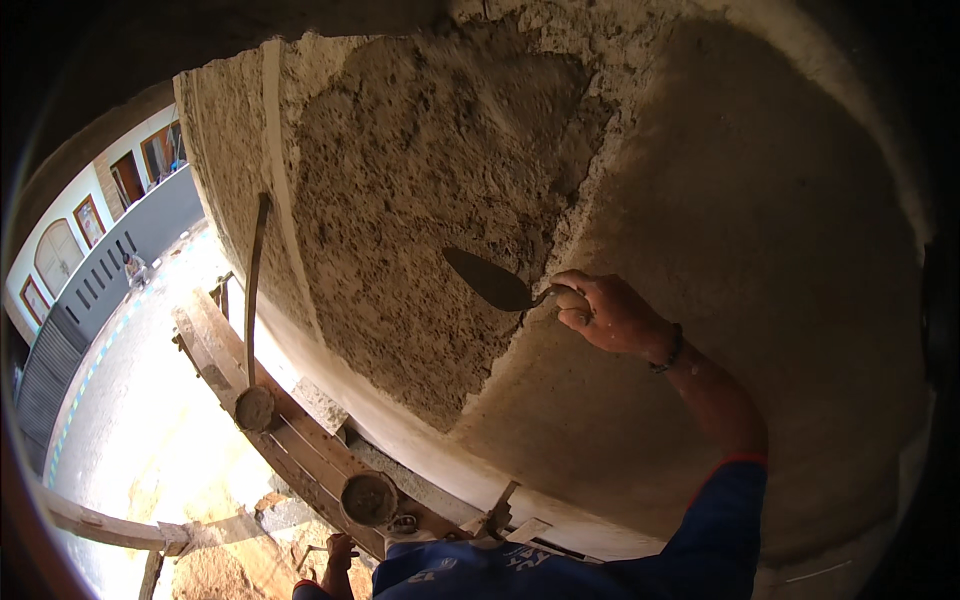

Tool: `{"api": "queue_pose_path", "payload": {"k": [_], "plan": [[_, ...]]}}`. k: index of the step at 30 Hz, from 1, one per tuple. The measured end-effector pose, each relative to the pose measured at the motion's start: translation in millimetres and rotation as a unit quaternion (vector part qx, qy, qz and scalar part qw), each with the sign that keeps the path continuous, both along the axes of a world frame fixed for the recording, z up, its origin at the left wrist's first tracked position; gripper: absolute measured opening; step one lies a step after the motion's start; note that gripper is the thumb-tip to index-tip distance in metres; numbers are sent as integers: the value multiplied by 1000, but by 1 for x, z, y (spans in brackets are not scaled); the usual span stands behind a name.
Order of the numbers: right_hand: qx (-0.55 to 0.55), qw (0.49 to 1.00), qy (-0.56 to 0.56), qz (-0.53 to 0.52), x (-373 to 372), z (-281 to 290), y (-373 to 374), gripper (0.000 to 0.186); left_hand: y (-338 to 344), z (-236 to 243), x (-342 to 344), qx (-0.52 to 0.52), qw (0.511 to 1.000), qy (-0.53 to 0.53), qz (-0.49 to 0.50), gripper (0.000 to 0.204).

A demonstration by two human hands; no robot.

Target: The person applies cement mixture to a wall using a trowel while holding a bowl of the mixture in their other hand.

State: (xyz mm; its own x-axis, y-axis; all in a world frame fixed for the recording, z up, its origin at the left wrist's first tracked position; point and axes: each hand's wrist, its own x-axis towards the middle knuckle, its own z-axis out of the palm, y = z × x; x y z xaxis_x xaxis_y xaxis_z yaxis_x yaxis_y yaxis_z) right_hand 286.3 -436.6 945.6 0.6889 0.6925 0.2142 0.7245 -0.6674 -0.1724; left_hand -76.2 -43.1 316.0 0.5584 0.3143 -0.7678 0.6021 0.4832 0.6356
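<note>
My right hand (600,312) is wrapped round the handle of a pointed trowel (490,281). Its leaf-shaped blade points left, in front of a patch of rough, pitted wet mortar (430,190) on the wall. Smoother plaster (760,200) covers the wall to the right, with a ragged ridge between the two surfaces. Low at the bottom edge, my left hand (341,550) is closed, small and partly in shadow. A thin bent piece shows beside it, but I cannot make out what it is.
A plank scaffold (300,440) runs along the wall at lower left. On it stand a bucket of mortar (369,498) and a smaller mortar bucket (255,408). A long straightedge (257,290) leans upright there. Far left, a person (135,270) is near a grey boundary wall (160,225).
</note>
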Motion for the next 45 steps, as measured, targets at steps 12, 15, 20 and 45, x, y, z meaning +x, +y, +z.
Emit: {"api": "queue_pose_path", "payload": {"k": [12, 15, 20, 45], "plan": [[-43, 991, -106, -72, 67, 35, 61, 42, 29, -17, -27, -11, 1000, 2, 14, 35], [-54, 987, -121, -88, 71, 72, 50, 45, 34, -18, -43, -61, 996, 6, 65, 29], [-31, 980, -124, -154, 46, 139, 43, 43, 47, -29, -54, -135, 983, -83, 96, 20], [305, 852, 216, 367, -5, 181, 124, 46, 11, 8, -66, 19, 981, 15, 194, 24]]}}
